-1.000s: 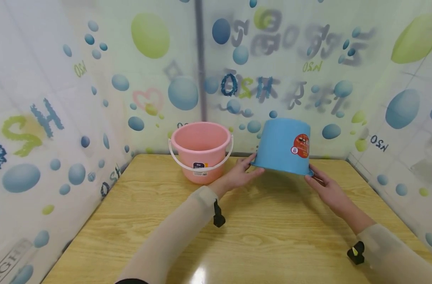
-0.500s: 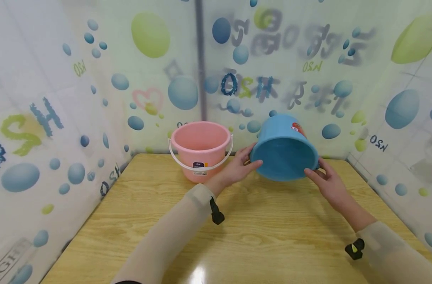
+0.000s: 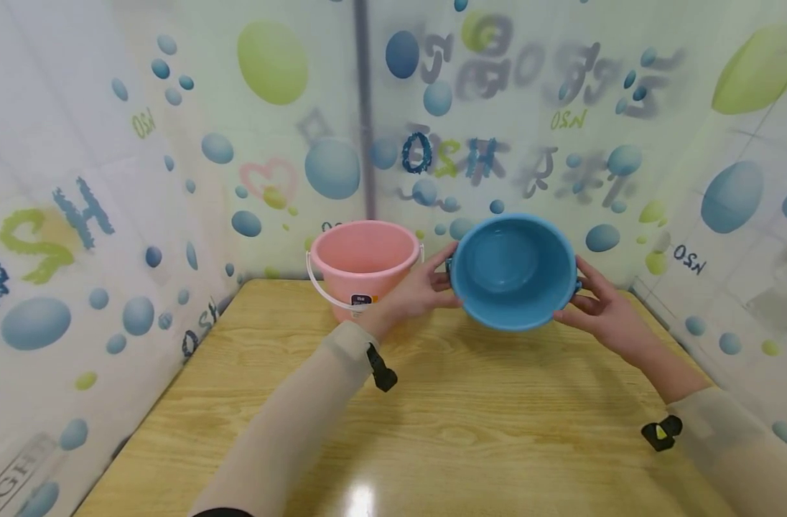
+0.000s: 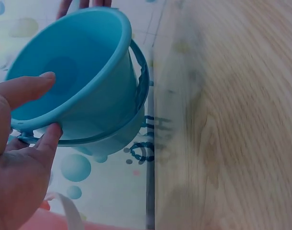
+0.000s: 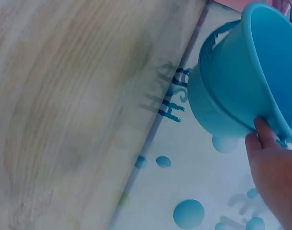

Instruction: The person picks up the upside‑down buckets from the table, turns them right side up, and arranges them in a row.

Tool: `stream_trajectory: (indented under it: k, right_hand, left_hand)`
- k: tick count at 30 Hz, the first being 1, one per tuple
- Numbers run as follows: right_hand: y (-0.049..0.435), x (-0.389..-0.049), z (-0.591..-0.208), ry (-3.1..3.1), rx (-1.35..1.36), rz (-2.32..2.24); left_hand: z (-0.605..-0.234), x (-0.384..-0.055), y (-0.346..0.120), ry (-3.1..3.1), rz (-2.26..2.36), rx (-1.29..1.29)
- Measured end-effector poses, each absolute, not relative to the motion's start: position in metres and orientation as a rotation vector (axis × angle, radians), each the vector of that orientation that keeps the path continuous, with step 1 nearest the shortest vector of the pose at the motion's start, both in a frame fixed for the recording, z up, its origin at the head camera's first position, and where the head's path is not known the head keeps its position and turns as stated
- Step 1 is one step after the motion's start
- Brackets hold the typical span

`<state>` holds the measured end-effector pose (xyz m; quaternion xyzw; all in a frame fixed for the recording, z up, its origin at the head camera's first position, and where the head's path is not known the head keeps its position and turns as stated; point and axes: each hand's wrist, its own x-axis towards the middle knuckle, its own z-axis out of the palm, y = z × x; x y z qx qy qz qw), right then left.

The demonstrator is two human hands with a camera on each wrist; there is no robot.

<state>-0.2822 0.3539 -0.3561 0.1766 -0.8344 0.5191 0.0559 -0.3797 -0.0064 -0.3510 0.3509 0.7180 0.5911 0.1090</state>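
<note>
Between my two hands a blue bucket (image 3: 513, 273) is tilted with its mouth toward me, its inside showing and nothing seen in it. My left hand (image 3: 422, 289) grips the rim on the left, thumb at the mouth and fingers beneath the edge, by the handle joint. On the opposite side my right hand (image 3: 607, 316) pinches the rim between thumb and fingers. In the left wrist view the blue handle (image 4: 145, 79) hangs round the bucket's outside. A pink bucket (image 3: 365, 248) with a white handle (image 3: 320, 286) stands upright on the table, partly hidden behind my left hand.
The wood-grain table (image 3: 458, 416) runs under both arms. Printed curtains (image 3: 271, 143) with blue and green dots enclose it at the back and on both sides. A black strap device (image 3: 382, 370) sits at my left wrist, another black device (image 3: 662, 433) at my right.
The blue bucket has turned from mouth-down to mouth toward me, its red label passing out of sight. Both hands have kept hold of its rim and risen slightly. The pink bucket stays put.
</note>
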Motion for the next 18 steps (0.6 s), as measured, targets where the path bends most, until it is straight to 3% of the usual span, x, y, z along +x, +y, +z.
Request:
stream_trajectory:
  k: [6,18]
  right_hand:
    - [0.353,-0.284,-0.354,-2.587,0.701,1.464]
    - [0.344,-0.29,-0.35,-2.599,0.604,0.875]
  left_hand:
    - [-0.349,-0.38,-0.012,2.266,1.587,1.136]
    - [-0.348,-0.382,-0.012,2.569,1.422,1.156]
